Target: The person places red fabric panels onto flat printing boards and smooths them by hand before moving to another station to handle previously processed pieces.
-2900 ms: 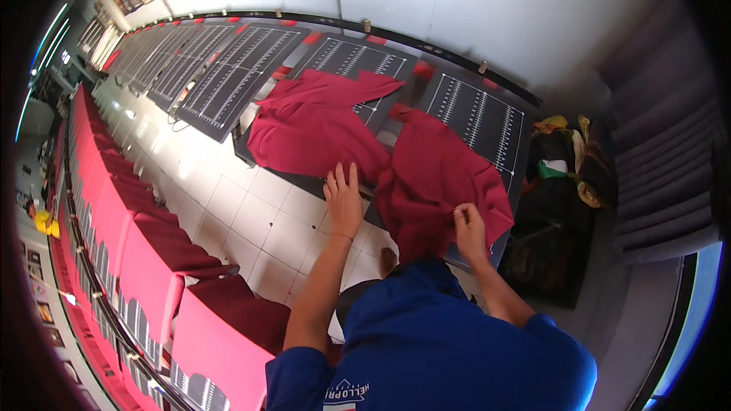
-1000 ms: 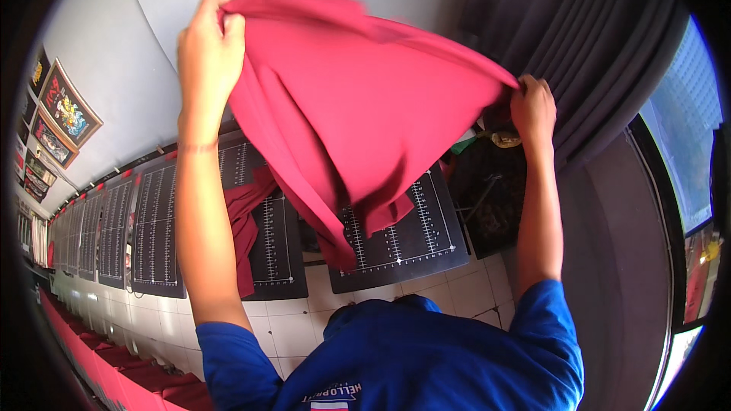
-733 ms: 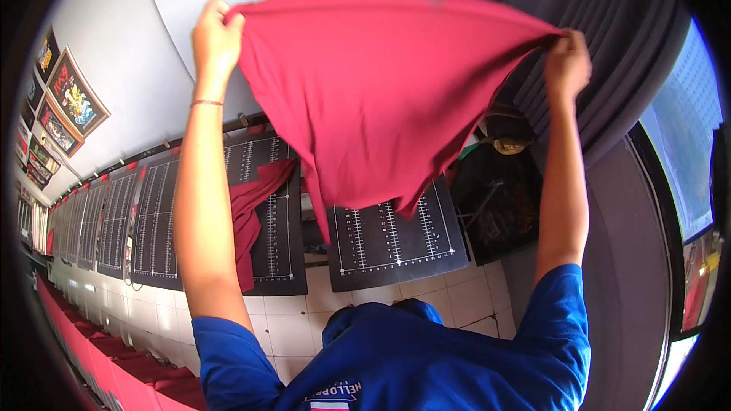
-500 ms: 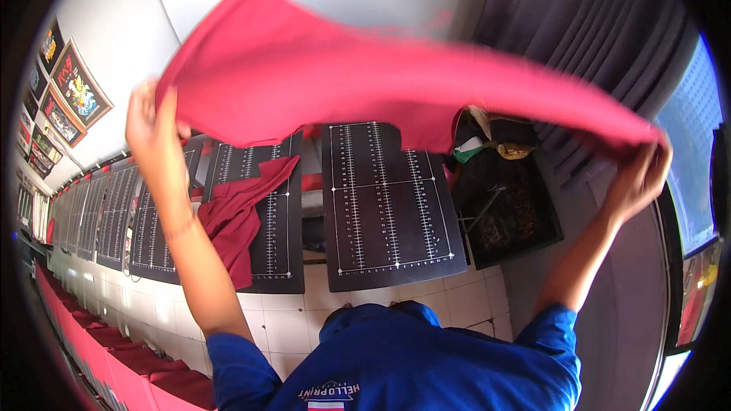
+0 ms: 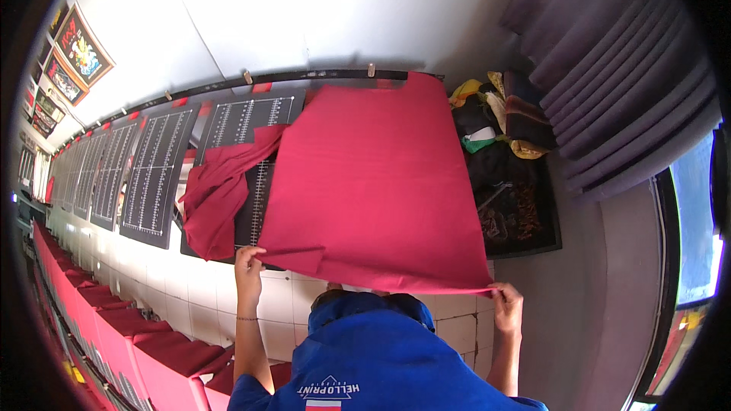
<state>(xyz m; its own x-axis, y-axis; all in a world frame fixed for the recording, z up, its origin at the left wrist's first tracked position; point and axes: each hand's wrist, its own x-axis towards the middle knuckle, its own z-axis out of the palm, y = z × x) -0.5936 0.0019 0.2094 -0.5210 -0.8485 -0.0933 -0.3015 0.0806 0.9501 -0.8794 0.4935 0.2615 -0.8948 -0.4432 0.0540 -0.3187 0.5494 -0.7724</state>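
Note:
A large red fabric panel (image 5: 373, 175) lies spread over a dark board in front of me and hides nearly all of that board. At its near left corner, my left hand (image 5: 248, 260) pinches the edge, and a small fold of cloth lies just right of the fingers. My right hand (image 5: 506, 304) grips the near right corner. Between the two hands the near edge hangs slightly past the board, drawn fairly taut. A crumpled dark red cloth (image 5: 217, 202) rests on the neighbouring board, against the panel's left side.
Gridded dark boards (image 5: 158, 175) run in a row to the left along a wall rail (image 5: 304, 76). Folded garments (image 5: 525, 118) lie on a dark printed tray-like surface at the right, beside a grey curtain (image 5: 632, 68). Behind at lower left, red cloths (image 5: 167, 350) cover another row.
The red panel has come down from the air onto the board and now lies flat. Both hands have lowered and drawn back toward my body, still holding its corners.

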